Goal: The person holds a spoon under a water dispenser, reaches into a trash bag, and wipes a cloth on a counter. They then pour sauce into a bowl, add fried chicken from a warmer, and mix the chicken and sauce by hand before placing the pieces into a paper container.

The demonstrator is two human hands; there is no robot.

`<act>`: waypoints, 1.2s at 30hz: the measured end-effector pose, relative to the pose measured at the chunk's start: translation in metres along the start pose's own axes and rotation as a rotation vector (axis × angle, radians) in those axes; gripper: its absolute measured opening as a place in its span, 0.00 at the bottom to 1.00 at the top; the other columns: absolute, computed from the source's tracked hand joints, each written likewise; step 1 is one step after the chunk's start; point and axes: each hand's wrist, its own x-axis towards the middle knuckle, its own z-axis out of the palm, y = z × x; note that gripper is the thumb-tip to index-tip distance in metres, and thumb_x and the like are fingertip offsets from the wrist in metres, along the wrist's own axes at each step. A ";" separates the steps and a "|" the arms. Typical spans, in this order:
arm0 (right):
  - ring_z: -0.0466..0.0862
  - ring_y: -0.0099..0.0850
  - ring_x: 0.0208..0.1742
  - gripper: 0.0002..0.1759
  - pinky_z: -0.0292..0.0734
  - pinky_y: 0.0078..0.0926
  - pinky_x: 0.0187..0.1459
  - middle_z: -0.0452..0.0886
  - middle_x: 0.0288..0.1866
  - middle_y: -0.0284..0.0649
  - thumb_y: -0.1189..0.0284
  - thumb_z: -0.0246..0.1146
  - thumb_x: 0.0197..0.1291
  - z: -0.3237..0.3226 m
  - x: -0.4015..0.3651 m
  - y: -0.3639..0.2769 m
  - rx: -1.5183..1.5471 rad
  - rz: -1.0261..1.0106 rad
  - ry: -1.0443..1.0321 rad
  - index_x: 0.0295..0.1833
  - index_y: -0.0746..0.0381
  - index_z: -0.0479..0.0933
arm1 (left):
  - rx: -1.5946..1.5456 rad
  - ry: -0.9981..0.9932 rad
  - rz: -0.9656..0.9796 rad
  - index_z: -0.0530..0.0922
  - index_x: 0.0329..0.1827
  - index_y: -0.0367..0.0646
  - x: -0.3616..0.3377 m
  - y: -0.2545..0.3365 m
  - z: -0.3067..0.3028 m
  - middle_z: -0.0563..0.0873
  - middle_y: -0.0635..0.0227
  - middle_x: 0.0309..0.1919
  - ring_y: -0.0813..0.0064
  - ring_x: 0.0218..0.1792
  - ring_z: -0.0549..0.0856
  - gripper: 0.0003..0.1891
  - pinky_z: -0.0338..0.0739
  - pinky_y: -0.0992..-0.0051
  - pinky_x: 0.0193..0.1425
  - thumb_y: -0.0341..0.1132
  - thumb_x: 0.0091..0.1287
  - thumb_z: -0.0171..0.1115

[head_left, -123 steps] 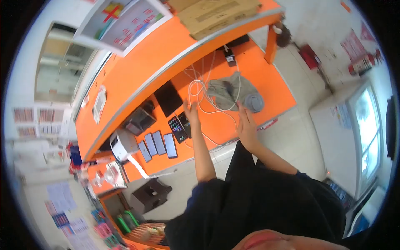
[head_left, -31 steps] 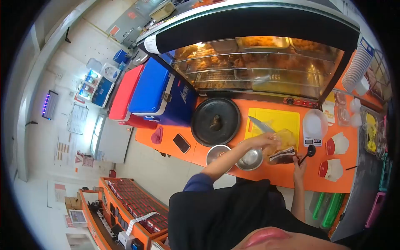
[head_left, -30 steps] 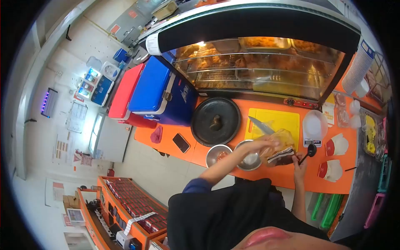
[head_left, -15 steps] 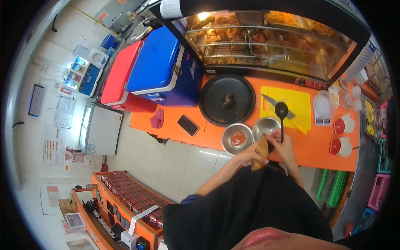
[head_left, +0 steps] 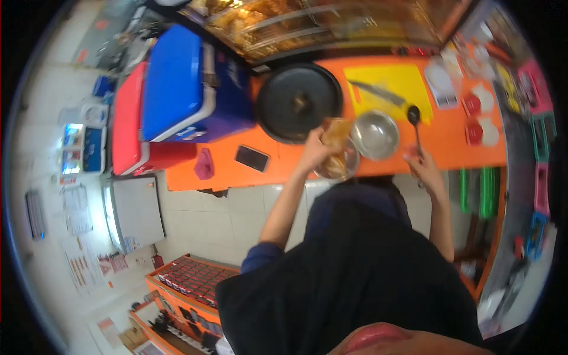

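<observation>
My left hand [head_left: 312,155] grips a clear plastic bag [head_left: 336,135] with brownish contents, held over a small steel bowl [head_left: 339,167] at the counter's front edge. My right hand [head_left: 422,168] holds a black ladle [head_left: 414,118] by its handle, its cup pointing away over the orange counter [head_left: 449,142]. A larger empty steel bowl [head_left: 374,135] sits between the two hands.
A big black round lid [head_left: 299,102] lies left of a yellow cutting board [head_left: 393,89] with a knife [head_left: 378,92]. A phone [head_left: 252,158] and a red cloth [head_left: 204,164] lie at the counter's left. Blue [head_left: 183,83] and red [head_left: 127,127] coolers stand left; red-lidded cups [head_left: 476,118] right.
The left hand has carried the bag left, over the small bowl. The right hand with the ladle has moved right, away from the bag. The view has tilted.
</observation>
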 end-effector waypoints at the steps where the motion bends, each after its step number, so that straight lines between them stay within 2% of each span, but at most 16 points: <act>1: 0.66 0.12 0.21 0.17 0.60 0.15 0.21 0.70 0.30 0.25 0.65 0.65 0.64 0.004 -0.006 0.002 0.030 0.012 -0.037 0.54 0.59 0.73 | -0.160 0.002 -0.036 0.78 0.50 0.35 -0.006 0.028 0.010 0.87 0.64 0.42 0.74 0.41 0.86 0.21 0.80 0.74 0.47 0.23 0.49 0.66; 2: 0.64 0.13 0.22 0.16 0.59 0.14 0.22 0.68 0.28 0.24 0.65 0.63 0.66 0.010 -0.012 0.005 0.016 0.025 -0.001 0.55 0.60 0.73 | -0.007 0.030 0.025 0.78 0.50 0.34 0.004 -0.005 0.013 0.87 0.63 0.40 0.75 0.41 0.86 0.20 0.80 0.74 0.46 0.23 0.51 0.66; 4: 0.63 0.13 0.23 0.15 0.59 0.13 0.23 0.66 0.26 0.24 0.64 0.60 0.68 0.010 -0.013 0.014 0.020 0.048 0.080 0.56 0.60 0.73 | 0.068 -0.017 -0.002 0.78 0.50 0.35 0.006 0.002 0.023 0.87 0.61 0.39 0.74 0.41 0.86 0.20 0.80 0.73 0.45 0.25 0.52 0.68; 6: 0.61 0.14 0.23 0.13 0.60 0.13 0.24 0.62 0.25 0.23 0.67 0.55 0.71 0.007 -0.009 0.027 0.218 0.069 -0.248 0.56 0.60 0.73 | 0.158 -0.036 -0.002 0.78 0.50 0.36 0.014 0.004 0.034 0.87 0.60 0.38 0.73 0.41 0.87 0.20 0.80 0.72 0.45 0.27 0.52 0.70; 8: 0.60 0.14 0.22 0.12 0.59 0.13 0.23 0.60 0.24 0.23 0.69 0.54 0.71 0.013 -0.010 0.029 0.244 0.058 -0.229 0.55 0.60 0.74 | 0.425 0.057 0.110 0.77 0.47 0.36 0.021 0.000 0.043 0.87 0.62 0.37 0.73 0.38 0.86 0.19 0.78 0.73 0.42 0.28 0.53 0.73; 10: 0.60 0.14 0.22 0.11 0.58 0.13 0.22 0.59 0.24 0.23 0.71 0.52 0.71 0.020 -0.010 0.027 0.271 0.044 -0.222 0.55 0.60 0.74 | 0.446 0.039 0.098 0.77 0.46 0.37 0.025 0.005 0.053 0.86 0.63 0.36 0.72 0.38 0.85 0.19 0.78 0.73 0.43 0.30 0.52 0.75; 13: 0.60 0.14 0.20 0.11 0.56 0.14 0.20 0.60 0.23 0.24 0.71 0.52 0.71 0.021 -0.010 0.025 0.290 0.158 -0.138 0.54 0.60 0.75 | 0.416 0.023 0.056 0.77 0.46 0.38 0.039 -0.008 0.061 0.86 0.63 0.37 0.70 0.39 0.85 0.22 0.78 0.72 0.45 0.32 0.51 0.77; 15: 0.59 0.14 0.19 0.11 0.54 0.15 0.18 0.62 0.22 0.25 0.70 0.50 0.73 0.017 -0.008 0.030 0.101 0.172 -0.111 0.53 0.60 0.74 | 0.372 0.009 0.027 0.77 0.47 0.39 0.046 -0.013 0.067 0.85 0.63 0.39 0.69 0.40 0.85 0.23 0.78 0.71 0.47 0.32 0.50 0.78; 17: 0.60 0.14 0.19 0.11 0.54 0.15 0.18 0.63 0.22 0.26 0.69 0.50 0.73 0.009 -0.002 0.044 0.219 0.209 -0.177 0.53 0.60 0.74 | 0.349 0.097 0.041 0.73 0.56 0.43 0.051 -0.015 0.073 0.84 0.60 0.44 0.65 0.43 0.84 0.31 0.78 0.70 0.49 0.33 0.49 0.79; 18: 0.60 0.14 0.18 0.11 0.54 0.16 0.18 0.63 0.22 0.26 0.69 0.49 0.73 0.006 0.002 0.049 0.325 0.242 -0.249 0.52 0.61 0.74 | 0.354 0.088 0.040 0.73 0.56 0.43 0.053 -0.015 0.077 0.84 0.60 0.44 0.65 0.43 0.84 0.31 0.78 0.70 0.49 0.33 0.49 0.79; 20: 0.60 0.15 0.18 0.12 0.54 0.16 0.18 0.64 0.22 0.26 0.68 0.49 0.73 0.004 0.008 0.055 0.318 0.239 -0.258 0.52 0.61 0.74 | 0.361 0.126 0.063 0.68 0.62 0.48 0.056 -0.013 0.086 0.83 0.58 0.48 0.64 0.46 0.84 0.38 0.78 0.68 0.50 0.33 0.48 0.80; 24: 0.60 0.15 0.19 0.12 0.54 0.17 0.17 0.64 0.24 0.27 0.69 0.48 0.73 0.001 0.020 0.064 0.259 0.225 -0.241 0.51 0.61 0.75 | 0.404 0.073 -0.039 0.65 0.64 0.50 0.060 -0.005 0.099 0.83 0.57 0.48 0.62 0.48 0.84 0.41 0.78 0.66 0.51 0.33 0.47 0.80; 27: 0.61 0.16 0.20 0.12 0.54 0.17 0.17 0.65 0.25 0.27 0.71 0.48 0.72 -0.008 0.030 0.068 0.219 0.222 -0.295 0.52 0.61 0.75 | 0.427 0.073 -0.010 0.68 0.61 0.47 0.065 -0.010 0.102 0.84 0.56 0.48 0.62 0.48 0.85 0.37 0.79 0.66 0.51 0.30 0.47 0.79; 30: 0.61 0.16 0.19 0.13 0.54 0.17 0.17 0.65 0.25 0.27 0.73 0.47 0.70 -0.012 0.038 0.078 0.185 0.277 -0.301 0.51 0.62 0.75 | 0.508 0.088 -0.007 0.70 0.58 0.45 0.068 -0.003 0.106 0.85 0.55 0.44 0.61 0.46 0.86 0.30 0.79 0.67 0.50 0.25 0.51 0.73; 32: 0.60 0.16 0.18 0.13 0.54 0.18 0.16 0.65 0.24 0.27 0.73 0.46 0.69 -0.013 0.044 0.085 0.183 0.280 -0.310 0.51 0.63 0.75 | 0.488 0.175 -0.208 0.72 0.54 0.44 0.067 0.007 0.109 0.86 0.53 0.41 0.60 0.47 0.87 0.23 0.79 0.68 0.49 0.21 0.54 0.65; 36: 0.58 0.17 0.15 0.13 0.52 0.19 0.14 0.63 0.22 0.26 0.72 0.47 0.70 -0.017 0.056 0.095 0.230 0.254 -0.387 0.51 0.64 0.74 | 0.551 0.220 -0.085 0.71 0.51 0.43 0.071 -0.019 0.104 0.87 0.51 0.40 0.58 0.47 0.87 0.20 0.79 0.68 0.49 0.20 0.55 0.60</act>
